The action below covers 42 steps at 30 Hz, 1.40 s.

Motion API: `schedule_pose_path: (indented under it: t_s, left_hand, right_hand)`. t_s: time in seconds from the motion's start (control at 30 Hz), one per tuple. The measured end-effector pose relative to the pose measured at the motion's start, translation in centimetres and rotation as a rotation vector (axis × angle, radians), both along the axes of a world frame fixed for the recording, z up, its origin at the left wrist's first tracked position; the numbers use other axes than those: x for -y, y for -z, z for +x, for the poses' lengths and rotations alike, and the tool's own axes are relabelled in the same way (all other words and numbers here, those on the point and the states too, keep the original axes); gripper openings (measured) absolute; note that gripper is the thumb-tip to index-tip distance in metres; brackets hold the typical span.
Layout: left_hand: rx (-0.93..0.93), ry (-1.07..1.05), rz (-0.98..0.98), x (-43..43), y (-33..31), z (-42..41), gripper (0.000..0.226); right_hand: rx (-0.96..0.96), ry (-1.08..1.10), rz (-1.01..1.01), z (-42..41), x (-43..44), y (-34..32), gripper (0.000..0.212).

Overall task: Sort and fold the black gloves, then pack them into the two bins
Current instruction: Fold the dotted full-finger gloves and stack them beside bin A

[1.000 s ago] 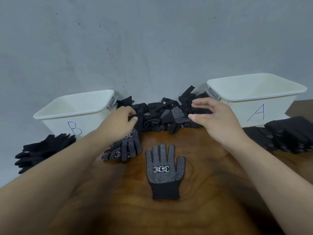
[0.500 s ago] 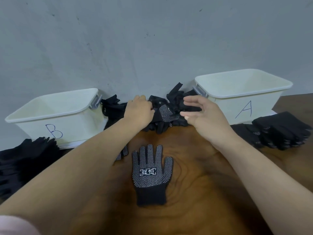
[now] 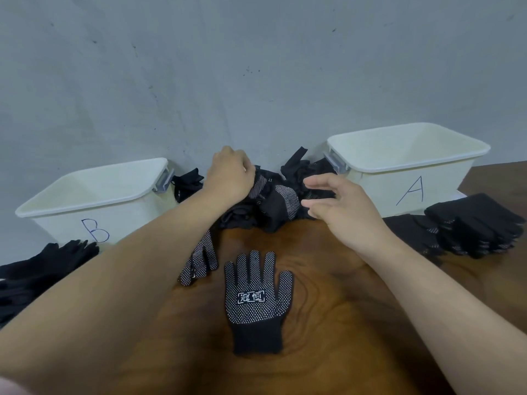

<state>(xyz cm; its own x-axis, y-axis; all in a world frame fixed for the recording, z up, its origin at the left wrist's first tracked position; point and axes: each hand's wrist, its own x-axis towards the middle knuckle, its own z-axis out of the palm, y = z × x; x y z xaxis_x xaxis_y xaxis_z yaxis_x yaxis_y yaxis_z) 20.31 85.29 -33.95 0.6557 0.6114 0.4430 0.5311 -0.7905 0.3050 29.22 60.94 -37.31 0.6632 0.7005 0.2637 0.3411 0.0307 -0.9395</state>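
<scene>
A heap of black gloves point(image 3: 273, 201) lies against the wall between two white bins, B point(image 3: 94, 201) on the left and A point(image 3: 410, 169) on the right. My left hand point(image 3: 229, 178) reaches into the top of the heap with fingers curled into the gloves. My right hand point(image 3: 339, 203) hovers at the heap's right side, fingers spread and relaxed, holding nothing. One dotted black glove point(image 3: 255, 300) lies flat, palm up, on the wooden table point(image 3: 328, 323) in front of me. Another dotted glove point(image 3: 199, 260) lies partly under my left forearm.
A stack of black gloves point(image 3: 473, 226) sits at the right, in front of bin A. Plain black gloves point(image 3: 42, 266) are piled at the left, in front of bin B. A grey wall stands close behind the bins.
My left hand has moved up and right from the glove near bin B onto the top of the heap. My right hand has stayed at the heap's right side.
</scene>
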Motion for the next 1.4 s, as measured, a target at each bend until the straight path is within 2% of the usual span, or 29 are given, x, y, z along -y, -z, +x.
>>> schedule_pose_path:
  t_s: [0.13,0.3,0.5,0.6,0.77,0.83,0.9,1.0,1.13,1.2,1.27,1.4]
  left_hand:
    - [0.095,0.022,-0.175,-0.2,-3.8,-0.9,0.014]
    - [0.218,0.085,-0.366,0.1,-6.3,-2.4,0.013]
    - [0.326,0.232,-0.715,0.6,-7.1,-3.9,0.007]
    - [0.353,0.395,-0.848,1.8,-6.9,-4.7,0.012]
    - [0.377,0.567,-0.925,4.1,-6.1,-5.2,0.007]
    - [0.392,0.607,-0.957,4.8,-5.5,-5.5,0.006]
    - [0.383,0.622,-0.971,5.2,-4.6,-5.9,0.006]
    - [0.333,0.618,-0.92,5.0,-3.4,-6.9,0.006]
    - [0.191,0.613,-0.762,4.4,-2.1,-8.1,0.01]
    - [0.196,0.615,-0.729,4.8,-2.0,-8.2,0.017]
    - [0.244,0.615,-0.725,6.0,-2.7,-8.0,0.024]
    - [0.253,0.621,-0.697,9.8,-4.0,-7.0,0.034]
  right_hand:
    - [-0.046,-0.001,0.023,-0.1,-0.1,-0.1,0.035]
    - [-0.056,-0.028,0.012,-0.3,-0.1,0.0,0.035]
    - [-0.09,-0.034,-0.032,-0.8,-0.5,0.3,0.029]
    - [-0.306,-0.109,-0.062,-1.5,-0.6,0.2,0.024]
    - [-0.751,-0.345,-0.102,-2.1,-0.9,1.2,0.058]
    - [-0.882,-0.422,-0.04,-2.5,-1.1,1.5,0.064]
    - [-0.95,-0.405,0.104,-2.6,-1.2,1.5,0.055]
    - [-0.922,-0.238,0.333,-1.7,-1.1,0.8,0.027]
    - [-0.848,-0.215,0.476,-0.9,-0.4,-0.9,0.025]
    - [-0.728,-0.184,0.494,-0.9,-0.2,-2.0,0.026]
    - [-0.575,-0.129,0.505,-1.2,0.1,-2.9,0.019]
    - [-0.246,-0.048,0.427,-1.9,0.7,-3.7,0.014]
